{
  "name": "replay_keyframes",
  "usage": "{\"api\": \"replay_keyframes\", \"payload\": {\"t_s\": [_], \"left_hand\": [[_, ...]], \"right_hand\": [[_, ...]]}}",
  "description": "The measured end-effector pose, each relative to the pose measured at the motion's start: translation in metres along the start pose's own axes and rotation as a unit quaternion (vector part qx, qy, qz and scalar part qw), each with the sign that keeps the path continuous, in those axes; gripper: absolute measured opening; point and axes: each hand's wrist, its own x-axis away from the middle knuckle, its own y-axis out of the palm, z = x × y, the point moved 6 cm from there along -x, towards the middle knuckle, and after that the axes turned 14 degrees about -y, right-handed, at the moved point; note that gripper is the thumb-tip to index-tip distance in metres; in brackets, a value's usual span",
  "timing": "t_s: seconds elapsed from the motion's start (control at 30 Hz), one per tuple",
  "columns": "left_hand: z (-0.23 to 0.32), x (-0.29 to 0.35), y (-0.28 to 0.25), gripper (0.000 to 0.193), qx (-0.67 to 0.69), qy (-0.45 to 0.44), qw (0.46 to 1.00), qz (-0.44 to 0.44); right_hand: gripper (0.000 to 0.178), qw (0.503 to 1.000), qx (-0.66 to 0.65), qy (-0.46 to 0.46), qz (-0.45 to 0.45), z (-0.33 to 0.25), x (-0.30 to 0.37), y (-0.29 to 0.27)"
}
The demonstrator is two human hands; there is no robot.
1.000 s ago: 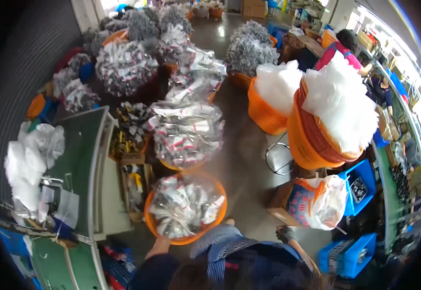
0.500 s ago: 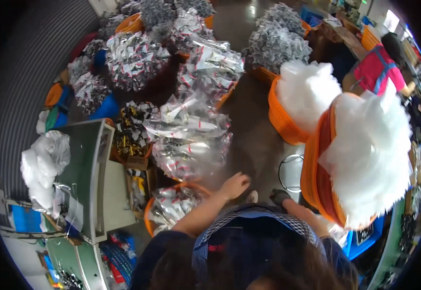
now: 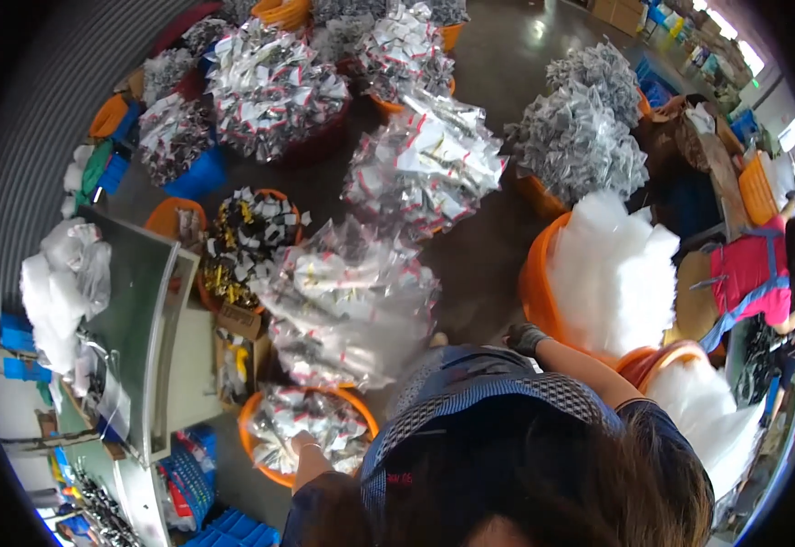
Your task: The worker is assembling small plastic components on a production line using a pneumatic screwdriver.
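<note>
My left hand (image 3: 304, 444) reaches down into a round orange basket (image 3: 372, 421) of clear plastic bags with silvery and white contents (image 3: 311, 415). It touches or hovers just over the bags. Its fingers are too small and hidden to show whether they grip one. My right hand (image 3: 527, 339), in a dark glove, is beside an orange basket (image 3: 539, 273) filled with white fluffy-looking material (image 3: 612, 273). Its fingers look bent, but whether they hold anything does not show. A large heap of similar clear bags (image 3: 352, 301) rises just beyond the left basket.
A green-topped table (image 3: 133, 273) stands at left, holding white bundles (image 3: 55, 283). A basket of black, gold and white pieces (image 3: 251, 242) sits beside it. Grey heaps (image 3: 584, 137) rise farther back. A person in a pink top (image 3: 751, 278) is at right.
My left hand has moved left and down, from in front of my body into the basket of bags. The view has shifted and turned. My right hand is now beside the basket of white material.
</note>
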Motion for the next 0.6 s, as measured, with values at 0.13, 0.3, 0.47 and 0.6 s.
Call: {"api": "replay_keyframes", "payload": {"t_s": [0.13,0.3,0.47,0.6], "left_hand": [[0.173,0.098,-0.184,0.028,-0.064,-0.032,0.98,0.183],[0.167,0.149,-0.294,0.022,0.719,-0.144,0.591,0.336],[0.176,0.219,-0.345,0.023,0.77,-0.146,0.439,0.439],[0.192,0.26,-0.308,0.022,0.72,-0.163,0.42,0.528]], "right_hand": [[0.031,0.996,-0.065,0.056,0.03,0.056,0.025,-0.059],[0.031,0.998,0.055,-0.01,0.033,0.159,0.01,-0.11],[0.033,0.934,-0.263,0.24,0.007,0.246,0.005,-0.163],[0.031,0.973,0.053,0.022,0.225,0.411,-0.118,-0.154]]}}
